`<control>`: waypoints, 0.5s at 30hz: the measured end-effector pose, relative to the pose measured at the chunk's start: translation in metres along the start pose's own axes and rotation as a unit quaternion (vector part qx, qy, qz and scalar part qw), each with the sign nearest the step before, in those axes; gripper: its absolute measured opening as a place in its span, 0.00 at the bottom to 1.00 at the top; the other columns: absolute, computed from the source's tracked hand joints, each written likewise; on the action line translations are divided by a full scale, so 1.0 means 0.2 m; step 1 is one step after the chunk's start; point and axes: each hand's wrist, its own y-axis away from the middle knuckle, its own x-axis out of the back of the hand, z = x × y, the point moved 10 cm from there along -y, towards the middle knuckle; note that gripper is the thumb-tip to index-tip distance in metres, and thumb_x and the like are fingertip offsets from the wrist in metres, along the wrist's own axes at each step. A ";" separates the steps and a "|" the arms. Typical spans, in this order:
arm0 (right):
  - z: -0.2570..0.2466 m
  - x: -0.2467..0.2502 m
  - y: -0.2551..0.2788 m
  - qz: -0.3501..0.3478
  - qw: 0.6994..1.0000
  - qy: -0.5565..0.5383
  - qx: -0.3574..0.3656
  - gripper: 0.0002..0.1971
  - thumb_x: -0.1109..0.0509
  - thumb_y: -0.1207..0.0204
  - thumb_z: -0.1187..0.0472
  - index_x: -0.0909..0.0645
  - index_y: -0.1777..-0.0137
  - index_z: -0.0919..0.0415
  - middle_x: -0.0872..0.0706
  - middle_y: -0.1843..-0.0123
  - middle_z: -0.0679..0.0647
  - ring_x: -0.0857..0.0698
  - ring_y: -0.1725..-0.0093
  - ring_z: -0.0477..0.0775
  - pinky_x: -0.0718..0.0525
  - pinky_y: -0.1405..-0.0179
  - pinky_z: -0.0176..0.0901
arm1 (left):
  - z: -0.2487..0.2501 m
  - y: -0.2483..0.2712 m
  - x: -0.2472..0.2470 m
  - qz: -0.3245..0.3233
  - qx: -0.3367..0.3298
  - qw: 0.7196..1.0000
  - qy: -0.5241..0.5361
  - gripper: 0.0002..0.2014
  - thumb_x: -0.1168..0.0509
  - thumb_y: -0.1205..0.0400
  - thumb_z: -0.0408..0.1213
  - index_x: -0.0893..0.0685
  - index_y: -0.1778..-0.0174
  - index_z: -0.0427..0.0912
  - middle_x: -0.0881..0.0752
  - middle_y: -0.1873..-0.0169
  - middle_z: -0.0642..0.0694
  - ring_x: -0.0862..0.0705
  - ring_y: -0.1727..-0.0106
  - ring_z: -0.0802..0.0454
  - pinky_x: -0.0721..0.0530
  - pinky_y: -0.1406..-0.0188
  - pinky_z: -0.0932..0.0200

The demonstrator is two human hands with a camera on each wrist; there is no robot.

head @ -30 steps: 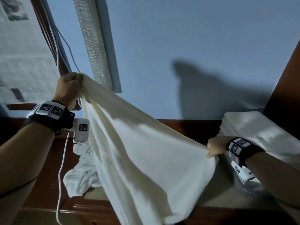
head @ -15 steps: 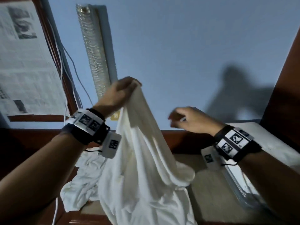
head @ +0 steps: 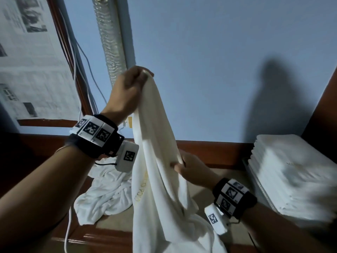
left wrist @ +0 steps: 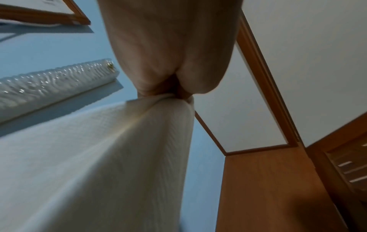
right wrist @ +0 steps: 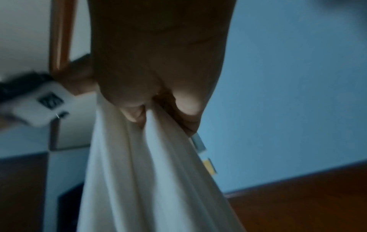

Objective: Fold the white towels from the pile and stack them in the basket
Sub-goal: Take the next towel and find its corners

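A white towel (head: pixel 156 161) hangs in the air in front of me, its lower end bunched on the table. My left hand (head: pixel 144 74) is raised high and pinches the towel's top corner (left wrist: pixel 164 100). Lower down, my right hand (head: pixel 179 164) grips the towel's right edge between thumb and fingers (right wrist: pixel 137 116), with folds of cloth (right wrist: pixel 155 172) running down from it. A crumpled white towel (head: pixel 104 196) lies on the table behind the hanging one. At the right a stack of folded white towels (head: pixel 291 179) sits in a basket (head: pixel 259 187), of which only a rim shows.
A blue wall is close behind the table. A ribbed white wall lamp (head: pixel 111 42) and loose cables (head: pixel 80 57) run down it at the left, beside a wooden-framed window papered over (head: pixel 27 61). A white cable (head: pixel 68 232) hangs over the table's front edge. A dark wooden panel (head: pixel 324 106) stands at the right.
The towel was stretched wide between both hands; my right hand let go of its corner, came in and down, and now grips the towel's edge lower down. My left hand moved inward and up.
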 end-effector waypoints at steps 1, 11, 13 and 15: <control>0.13 -0.05 0.02 -0.009 0.999 0.003 -0.045 0.15 0.29 0.16 0.52 0.24 0.64 0.53 0.19 0.76 0.41 0.23 0.77 0.41 0.25 0.75 0.42 | -0.03 -0.01 0.04 0.011 0.006 1.000 -0.001 0.12 0.40 0.09 0.37 0.10 0.44 0.46 0.12 0.55 0.55 0.17 0.54 0.66 0.20 0.54 0.67; 1.17 -0.10 0.49 -0.240 0.888 0.238 -0.311 0.22 0.24 0.23 0.46 0.14 0.34 0.58 0.12 0.48 0.49 0.11 0.45 0.51 0.20 0.57 0.36 | -0.62 -0.06 0.46 0.135 0.133 0.981 -0.029 0.11 0.39 0.11 0.38 0.10 0.47 0.50 0.16 0.64 0.54 0.20 0.66 0.62 0.23 0.70 0.65; 1.26 0.05 0.50 -0.209 0.858 0.314 -0.348 0.18 0.29 0.16 0.54 0.15 0.29 0.57 0.12 0.35 0.52 0.12 0.38 0.50 0.17 0.45 0.39 | -0.70 -0.06 0.48 0.119 0.145 0.980 -0.065 0.11 0.40 0.10 0.38 0.10 0.45 0.49 0.17 0.65 0.51 0.22 0.66 0.57 0.26 0.75 0.65; 1.24 0.30 0.45 -0.148 0.846 0.356 -0.369 0.22 0.36 0.11 0.59 0.24 0.18 0.56 0.18 0.23 0.54 0.16 0.31 0.52 0.20 0.35 0.42 | -0.75 -0.06 0.47 0.095 0.145 0.978 -0.114 0.12 0.40 0.10 0.38 0.10 0.42 0.46 0.16 0.59 0.45 0.21 0.59 0.50 0.25 0.72 0.63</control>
